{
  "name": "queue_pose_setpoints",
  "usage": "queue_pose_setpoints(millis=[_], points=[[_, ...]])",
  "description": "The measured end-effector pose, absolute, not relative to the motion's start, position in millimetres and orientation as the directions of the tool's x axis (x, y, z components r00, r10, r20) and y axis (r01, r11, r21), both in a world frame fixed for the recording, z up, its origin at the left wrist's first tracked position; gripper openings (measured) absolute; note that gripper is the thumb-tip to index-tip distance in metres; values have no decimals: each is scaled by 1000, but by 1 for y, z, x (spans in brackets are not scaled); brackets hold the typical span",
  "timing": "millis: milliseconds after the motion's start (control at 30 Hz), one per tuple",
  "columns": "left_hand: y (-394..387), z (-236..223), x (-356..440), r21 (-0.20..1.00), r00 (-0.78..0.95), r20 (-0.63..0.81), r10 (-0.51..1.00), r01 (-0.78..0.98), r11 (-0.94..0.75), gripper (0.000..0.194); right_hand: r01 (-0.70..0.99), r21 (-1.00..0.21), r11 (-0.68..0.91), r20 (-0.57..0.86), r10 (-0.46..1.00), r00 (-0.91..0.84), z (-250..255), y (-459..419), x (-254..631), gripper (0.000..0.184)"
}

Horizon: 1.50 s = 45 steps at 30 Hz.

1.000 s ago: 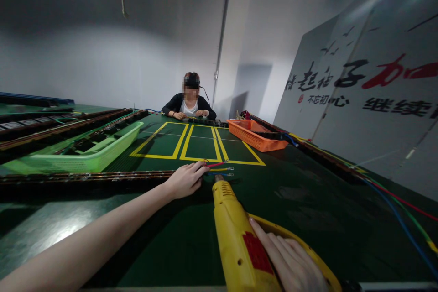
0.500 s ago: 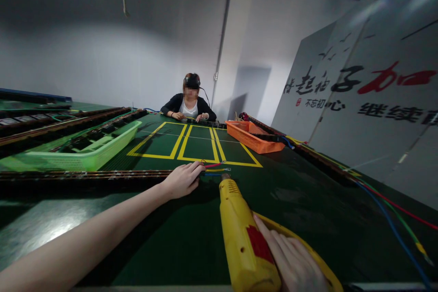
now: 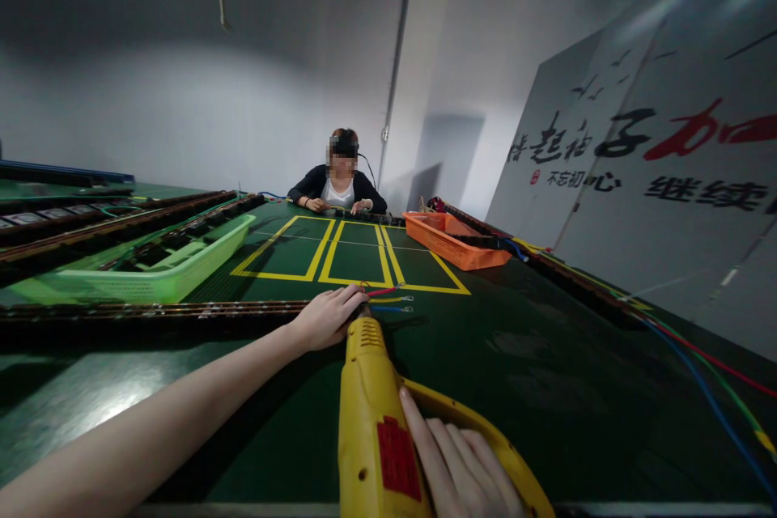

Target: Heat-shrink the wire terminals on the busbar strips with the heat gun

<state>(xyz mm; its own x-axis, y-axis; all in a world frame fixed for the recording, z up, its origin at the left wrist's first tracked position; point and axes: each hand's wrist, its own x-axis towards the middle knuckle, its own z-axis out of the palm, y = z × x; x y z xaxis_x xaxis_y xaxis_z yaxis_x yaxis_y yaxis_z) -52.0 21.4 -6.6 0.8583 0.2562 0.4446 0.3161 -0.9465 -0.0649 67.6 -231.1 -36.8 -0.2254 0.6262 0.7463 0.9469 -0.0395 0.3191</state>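
Note:
My right hand [image 3: 464, 461] is wrapped round the handle of a yellow heat gun [image 3: 371, 409] with a red patch on its side. The metal nozzle points away from me, close by the fingers of my left hand [image 3: 331, 317]. That hand is closed over the right end of a long dark bar [image 3: 200, 314] with copper-coloured strips along it. Out past my fingers stick a red wire [image 3: 384, 290], a yellow wire [image 3: 392, 299] and a blue wire [image 3: 389, 308], each with a metal lug at its tip. My left fingertips are partly hidden.
A green basket [image 3: 163, 285] stands at the left, among several more long bars [image 3: 151, 218]. An orange basket [image 3: 479, 259] is at the back right. Further right lies another bar with trailing wires [image 3: 692, 368]. Across the green table [image 3: 576, 437] a person [image 3: 340, 186] sits working.
My right hand has swung the heat gun to the left. Its nozzle moved from beside the wire tips to near my left fingers. My left hand stays on the bar's end.

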Motion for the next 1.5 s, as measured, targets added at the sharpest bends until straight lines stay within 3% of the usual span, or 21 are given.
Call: queue_pose_setpoints(millis=[200, 467, 600, 700, 967, 1333, 1500], points=[[24, -8, -52, -71, 861, 447, 242, 304, -950, 38, 940, 338, 45, 739, 606, -295, -24, -232, 74, 52], [22, -7, -51, -89, 857, 451, 250, 322, -943, 36, 961, 263, 89, 715, 651, -256, -15, -242, 93, 52], [22, -7, -51, -96, 858, 447, 254, 328, -940, 27, 943, 322, 83, 720, 626, -301, -12, -247, 107, 81], [23, -8, -51, -103, 859, 447, 250, 328, -939, 22, 953, 295, 65, 731, 626, -269, -10, -251, 116, 97], [24, -11, -51, -72, 843, 475, 252, 323, -944, 22, 955, 296, 23, 756, 605, -249, -8, -251, 123, 87], [21, -8, -49, 0, 822, 472, 319, 361, -932, 20, 956, 294, -4, 779, 580, -237, -13, -241, 92, 93], [23, -8, -48, 6, 825, 459, 330, 368, -930, 22, 929, 370, 2, 729, 620, -292, -29, -238, 82, 60]])
